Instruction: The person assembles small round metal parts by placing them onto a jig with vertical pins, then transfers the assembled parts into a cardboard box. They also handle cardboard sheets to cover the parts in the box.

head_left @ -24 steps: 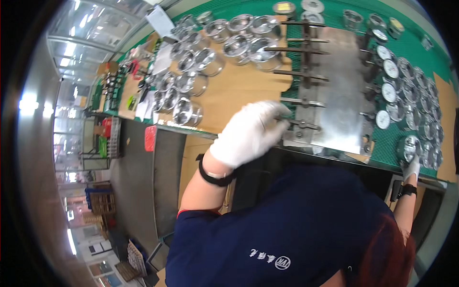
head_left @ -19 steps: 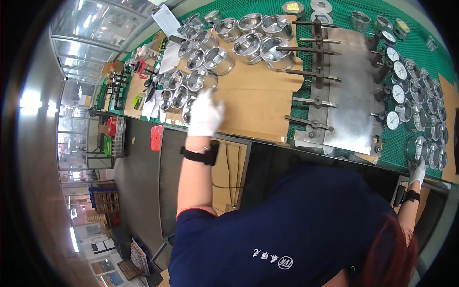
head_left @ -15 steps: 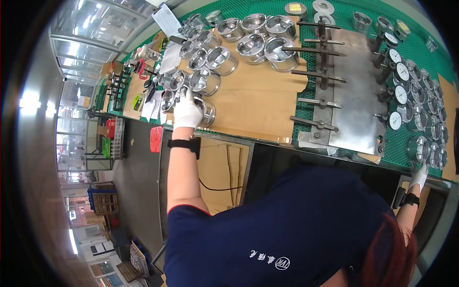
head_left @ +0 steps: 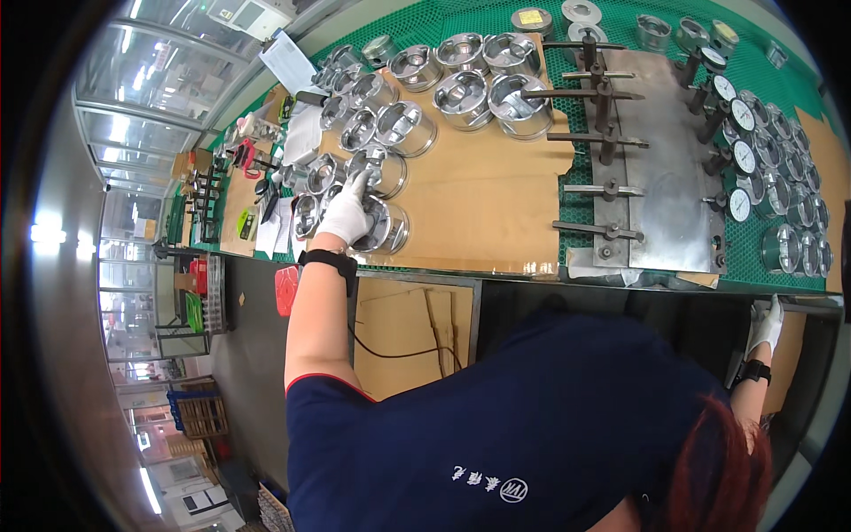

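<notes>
My left hand (head_left: 347,213), in a white glove, reaches in among metal pistons at the bench's left front. Its outstretched fingertips rest against the near side of one piston (head_left: 383,170). Beside the palm, on the right, stands another piston (head_left: 390,229). The underside of this hand is hidden. My right hand (head_left: 766,324), also gloved, is at the bench's front edge on the far right, with fingers apart and nothing visible in it. Behind it stands the closest piston of the right-hand group (head_left: 780,250).
Brown cardboard (head_left: 479,204) lies under the left pistons. A steel plate (head_left: 660,177) with clamp bars and several dial gauges (head_left: 744,158) separates the two piston groups. Green mesh matting (head_left: 620,22) covers the bench. Papers (head_left: 304,133) and red-handled scissors (head_left: 244,158) lie at the left.
My left hand has shifted slightly rightward toward a larger piston. My right hand has drawn back from the right-hand pistons to the bench edge. The view has shifted a little.
</notes>
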A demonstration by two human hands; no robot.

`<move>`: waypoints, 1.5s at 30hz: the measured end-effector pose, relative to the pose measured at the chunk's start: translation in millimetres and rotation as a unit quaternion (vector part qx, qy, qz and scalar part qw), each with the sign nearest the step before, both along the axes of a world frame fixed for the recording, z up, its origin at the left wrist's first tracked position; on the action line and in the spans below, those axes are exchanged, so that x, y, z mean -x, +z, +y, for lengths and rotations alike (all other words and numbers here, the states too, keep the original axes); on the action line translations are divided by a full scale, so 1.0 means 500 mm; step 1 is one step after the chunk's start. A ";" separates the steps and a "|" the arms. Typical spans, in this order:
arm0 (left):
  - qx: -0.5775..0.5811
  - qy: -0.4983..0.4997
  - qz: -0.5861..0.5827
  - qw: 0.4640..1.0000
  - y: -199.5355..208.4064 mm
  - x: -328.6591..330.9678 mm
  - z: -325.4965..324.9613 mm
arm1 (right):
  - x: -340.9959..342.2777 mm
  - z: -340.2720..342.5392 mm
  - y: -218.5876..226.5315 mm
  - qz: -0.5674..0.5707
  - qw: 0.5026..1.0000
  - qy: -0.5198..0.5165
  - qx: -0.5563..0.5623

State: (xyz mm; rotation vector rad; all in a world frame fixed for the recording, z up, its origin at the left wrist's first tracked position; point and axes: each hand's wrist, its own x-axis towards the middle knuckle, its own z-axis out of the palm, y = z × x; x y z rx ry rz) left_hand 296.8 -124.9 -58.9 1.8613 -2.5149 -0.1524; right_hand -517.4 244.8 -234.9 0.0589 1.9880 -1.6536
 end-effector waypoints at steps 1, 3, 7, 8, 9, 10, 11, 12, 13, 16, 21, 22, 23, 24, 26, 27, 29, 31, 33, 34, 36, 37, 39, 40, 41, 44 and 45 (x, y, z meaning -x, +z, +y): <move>-0.033 0.022 0.001 0.999 0.012 0.016 -0.006 | -0.006 0.003 0.000 -0.001 1.000 0.008 0.007; -0.098 0.068 0.003 0.993 0.032 0.044 -0.024 | -0.014 -0.005 0.002 -0.004 0.999 0.025 0.022; -0.034 0.102 -0.043 0.993 0.027 0.091 -0.006 | -0.014 -0.042 0.018 -0.010 0.999 0.010 0.043; -0.049 0.122 -0.035 0.991 0.036 0.120 0.011 | -0.022 -0.049 0.030 0.000 0.999 0.011 0.051; -0.051 0.122 -0.034 0.991 0.021 0.125 0.021 | -0.038 -0.060 0.054 0.010 0.998 0.016 0.059; -0.061 0.113 -0.014 0.992 0.033 0.167 0.038 | -0.048 -0.065 0.071 0.022 0.997 0.017 0.066; -0.069 0.106 0.006 0.992 0.051 0.217 0.056 | -0.050 -0.068 0.077 0.026 0.997 0.021 0.064; -0.066 0.079 0.035 0.994 0.053 0.247 0.068 | -0.049 -0.076 0.082 0.027 0.997 0.030 0.062; -0.061 0.054 0.063 0.995 0.048 0.271 0.079 | -0.050 -0.087 0.088 0.029 0.997 0.041 0.060; -0.032 0.013 0.070 0.997 0.028 0.361 0.093 | -0.070 -0.133 0.120 0.033 0.996 0.060 0.060; -0.058 0.004 0.131 0.990 0.087 0.448 0.091 | -0.073 -0.160 0.153 0.077 0.992 0.090 0.037; -0.056 0.029 0.173 0.983 0.110 0.445 0.078 | -0.074 -0.154 0.159 0.080 0.992 0.089 0.032; -0.054 0.052 0.214 0.974 0.123 0.435 0.059 | -0.076 -0.144 0.164 0.084 0.992 0.086 0.027; 0.042 0.070 0.193 0.978 0.105 0.396 0.020 | -0.083 -0.138 0.166 0.083 0.993 0.078 0.026; 0.100 0.154 0.182 0.966 0.105 0.329 -0.066 | -0.099 -0.101 0.166 0.083 0.995 0.055 0.022; 0.118 0.201 0.130 0.964 0.081 0.252 -0.117 | -0.095 -0.098 0.146 0.065 0.996 0.060 0.030; 0.062 0.188 0.101 0.975 0.015 0.156 -0.220 | -0.082 -0.055 0.115 0.050 0.997 0.037 0.037; 0.007 0.217 0.089 0.972 -0.039 0.087 -0.271 | -0.082 -0.029 0.107 0.053 0.998 0.039 0.006; -0.019 0.275 0.107 0.955 -0.054 0.083 -0.294 | -0.100 -0.011 0.125 0.074 0.997 0.025 -0.022; -0.033 0.303 0.116 0.945 -0.056 0.096 -0.299 | -0.102 0.005 0.127 0.069 0.997 0.016 -0.023; -0.127 0.303 0.118 0.937 -0.011 0.170 -0.291 | -0.104 0.043 0.130 0.062 0.998 -0.004 -0.025; -0.168 0.313 0.117 0.928 0.028 0.188 -0.270 | -0.098 0.050 0.120 0.051 0.998 -0.009 -0.017; -0.154 0.258 0.043 0.953 0.024 0.177 -0.276 | -0.086 0.056 0.097 0.028 1.000 -0.013 -0.001; -0.147 0.250 0.031 0.957 0.030 0.199 -0.260 | -0.088 0.047 0.096 0.029 1.000 -0.007 -0.004; -0.140 0.242 0.019 0.960 0.029 0.216 -0.247 | -0.090 0.037 0.097 0.030 1.000 0.000 -0.007; -0.173 0.242 0.105 0.949 0.001 0.186 -0.236 | -0.080 0.000 0.098 0.037 0.998 0.042 -0.007; -0.142 0.239 0.143 0.950 0.000 0.169 -0.232 | -0.078 -0.011 0.099 0.040 0.998 0.056 -0.005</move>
